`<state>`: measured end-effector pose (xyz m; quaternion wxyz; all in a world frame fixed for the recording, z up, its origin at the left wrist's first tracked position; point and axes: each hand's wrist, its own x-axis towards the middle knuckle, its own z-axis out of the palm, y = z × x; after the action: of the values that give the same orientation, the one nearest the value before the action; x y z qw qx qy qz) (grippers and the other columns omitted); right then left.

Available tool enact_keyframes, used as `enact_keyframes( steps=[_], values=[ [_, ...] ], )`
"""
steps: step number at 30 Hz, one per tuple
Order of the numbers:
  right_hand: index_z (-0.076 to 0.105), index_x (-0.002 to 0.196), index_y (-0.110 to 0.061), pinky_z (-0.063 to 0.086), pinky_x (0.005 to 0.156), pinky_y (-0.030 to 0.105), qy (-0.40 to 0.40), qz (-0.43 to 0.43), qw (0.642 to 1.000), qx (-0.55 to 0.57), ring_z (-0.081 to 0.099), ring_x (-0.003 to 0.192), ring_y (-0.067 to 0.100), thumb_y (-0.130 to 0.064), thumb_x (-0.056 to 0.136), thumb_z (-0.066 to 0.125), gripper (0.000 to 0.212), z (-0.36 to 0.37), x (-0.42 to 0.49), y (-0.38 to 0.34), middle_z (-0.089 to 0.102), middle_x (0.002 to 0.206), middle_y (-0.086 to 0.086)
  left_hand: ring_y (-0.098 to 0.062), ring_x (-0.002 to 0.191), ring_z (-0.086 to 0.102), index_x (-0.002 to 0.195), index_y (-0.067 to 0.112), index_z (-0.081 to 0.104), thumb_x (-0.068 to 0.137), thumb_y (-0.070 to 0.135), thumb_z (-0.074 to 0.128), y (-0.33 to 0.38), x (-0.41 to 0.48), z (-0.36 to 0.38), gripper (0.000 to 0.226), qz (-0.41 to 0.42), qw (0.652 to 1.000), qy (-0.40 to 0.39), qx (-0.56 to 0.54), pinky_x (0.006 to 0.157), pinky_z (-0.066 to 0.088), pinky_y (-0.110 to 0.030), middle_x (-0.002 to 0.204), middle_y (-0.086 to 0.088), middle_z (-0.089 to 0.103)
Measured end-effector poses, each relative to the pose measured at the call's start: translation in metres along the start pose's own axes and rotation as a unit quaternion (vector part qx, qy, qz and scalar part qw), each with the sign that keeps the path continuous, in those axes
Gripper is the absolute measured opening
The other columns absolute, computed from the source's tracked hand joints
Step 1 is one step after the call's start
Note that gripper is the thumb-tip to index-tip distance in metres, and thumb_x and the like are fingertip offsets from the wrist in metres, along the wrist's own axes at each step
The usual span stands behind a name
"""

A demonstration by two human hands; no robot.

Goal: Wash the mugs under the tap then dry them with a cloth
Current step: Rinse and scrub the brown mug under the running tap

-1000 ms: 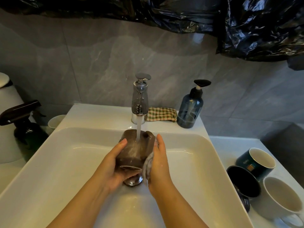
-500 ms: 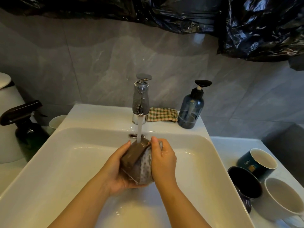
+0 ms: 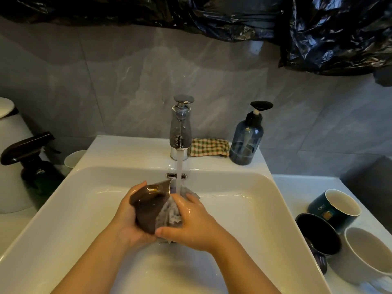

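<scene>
Hands, both over the sink (image 3: 84, 209): L hand (image 3: 129, 217) cups the brown mug (image 3: 148, 206) from below and from the left, fingers curled round its wall. R hand (image 3: 191, 223) pinches a grey wash cloth (image 3: 171, 211) against the mug's right side, thumb low, fingers over the top. Mug is held tilted, mouth up and toward the tap (image 3: 180, 132), its rim right at the water stream (image 3: 179, 172), which falls onto the rim and cloth. Cloth is poss. a sponge type; texture unclear, and whether it reaches inside the mug cannot be told. On the sink ledge behind: checked cloth (image 3: 209, 147), folded, just beside the tap base, w/ a blue pump bottle (image 3: 246, 141) next to it. R of sink, on the white counter (image 3: 297, 187), three mugs stand close together: green mug (image 3: 335, 206) w/ pale inside, dark mug (image 3: 318, 234) tipped on its side, white mug (image 3: 364, 253) partly cut off by the frame edge. L of sink: dark spray bottle (image 3: 31, 158), white cup (image 3: 74, 158) near it. Top: black plastic sheet (image 3: 318, 28) across the grey tiled wall.
</scene>
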<state>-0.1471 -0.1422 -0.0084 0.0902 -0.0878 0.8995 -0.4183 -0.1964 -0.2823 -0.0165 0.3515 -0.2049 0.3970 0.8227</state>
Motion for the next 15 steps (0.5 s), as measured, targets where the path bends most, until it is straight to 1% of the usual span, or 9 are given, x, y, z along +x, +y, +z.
enact_keyframes(
  steps=[1,2,3,5,7,10,12,14,15],
  values=[
    [0.051,0.123,-0.028,0.026,0.109,0.033,0.005,0.002,0.999,-0.050,0.023,0.132,0.014,-0.043,0.083,0.063,0.044,-0.003,0.000,0.001,0.049,0.134,-0.005,-0.035,0.063,0.067,0.075,0.001,0.073,0.074,0.053,0.057,0.000,0.000,0.000,0.055,-0.004,1.000,0.006,0.007,0.067,0.054,-0.036,0.078,-0.019,0.070],
    [0.055,0.119,-0.026,0.026,0.108,0.032,0.017,-0.002,0.997,-0.073,0.024,0.132,0.015,-0.045,0.086,0.059,0.038,-0.004,0.001,0.002,0.052,0.132,-0.003,-0.034,0.060,0.066,0.075,0.001,0.072,0.074,0.053,0.058,-0.001,0.000,0.001,0.054,-0.007,1.000,0.011,0.009,0.065,0.054,-0.035,0.077,-0.019,0.070],
    [0.058,0.114,-0.025,0.031,0.105,0.031,0.032,-0.006,0.997,-0.068,0.033,0.128,0.016,-0.046,0.087,0.057,0.034,-0.002,0.003,0.003,0.056,0.125,-0.001,-0.033,0.056,0.065,0.077,0.001,0.070,0.075,0.053,0.058,-0.002,-0.001,0.001,0.054,-0.009,1.000,0.013,0.005,0.061,0.054,-0.035,0.074,-0.018,0.069],
    [0.056,0.104,-0.027,0.047,0.094,0.033,0.067,0.005,0.998,0.019,0.052,0.109,0.016,-0.046,0.088,0.055,0.025,0.003,0.007,-0.002,0.061,0.107,-0.001,-0.032,0.059,0.064,0.078,0.003,0.070,0.076,0.053,0.057,-0.003,0.000,0.002,0.052,0.001,1.000,0.018,0.003,0.061,0.052,-0.035,0.073,-0.016,0.069],
    [0.048,0.093,-0.031,0.051,0.086,0.033,0.139,0.028,0.979,0.145,0.059,0.094,0.013,-0.043,0.090,0.053,0.013,0.005,0.009,-0.007,0.062,0.097,-0.003,-0.032,0.075,0.063,0.077,0.006,0.075,0.076,0.050,0.056,-0.004,-0.001,0.006,0.048,0.029,0.999,0.016,0.020,0.070,0.049,-0.039,0.082,-0.015,0.071],
    [0.046,0.091,-0.029,0.050,0.075,0.027,0.219,0.073,0.925,0.302,0.059,0.083,0.011,-0.042,0.096,0.042,0.014,0.001,0.010,-0.008,0.061,0.090,-0.001,-0.033,0.085,0.062,0.084,0.012,0.073,0.073,0.044,0.057,-0.008,-0.003,0.013,0.037,0.063,0.997,-0.005,0.047,0.077,0.048,-0.043,0.087,-0.014,0.072],
    [0.049,0.093,-0.028,0.052,0.078,0.029,0.214,0.114,0.890,0.386,0.062,0.089,0.017,-0.039,0.098,0.040,0.015,-0.002,0.010,-0.005,0.063,0.098,0.004,-0.035,0.085,0.062,0.085,0.014,0.070,0.072,0.041,0.057,-0.011,-0.002,0.015,0.032,0.077,0.995,0.004,0.065,0.080,0.047,-0.046,0.082,-0.015,0.072],
    [0.055,0.099,-0.019,0.053,0.081,0.036,0.211,0.152,0.835,0.485,0.064,0.094,0.022,-0.031,0.098,0.045,0.016,-0.008,0.010,-0.003,0.065,0.103,0.009,-0.035,0.080,0.061,0.079,0.015,0.068,0.077,0.039,0.055,-0.012,-0.002,0.016,0.027,0.082,0.994,0.015,0.070,0.077,0.047,-0.045,0.074,-0.015,0.071],
    [0.058,0.102,-0.013,0.054,0.079,0.035,0.216,0.166,0.805,0.527,0.065,0.093,0.023,-0.029,0.097,0.047,0.020,-0.013,0.009,-0.002,0.067,0.102,0.010,-0.034,0.078,0.061,0.077,0.015,0.067,0.076,0.039,0.055,-0.012,-0.003,0.017,0.027,0.075,0.995,0.015,0.067,0.073,0.048,-0.043,0.070,-0.014,0.070]
  ],
)
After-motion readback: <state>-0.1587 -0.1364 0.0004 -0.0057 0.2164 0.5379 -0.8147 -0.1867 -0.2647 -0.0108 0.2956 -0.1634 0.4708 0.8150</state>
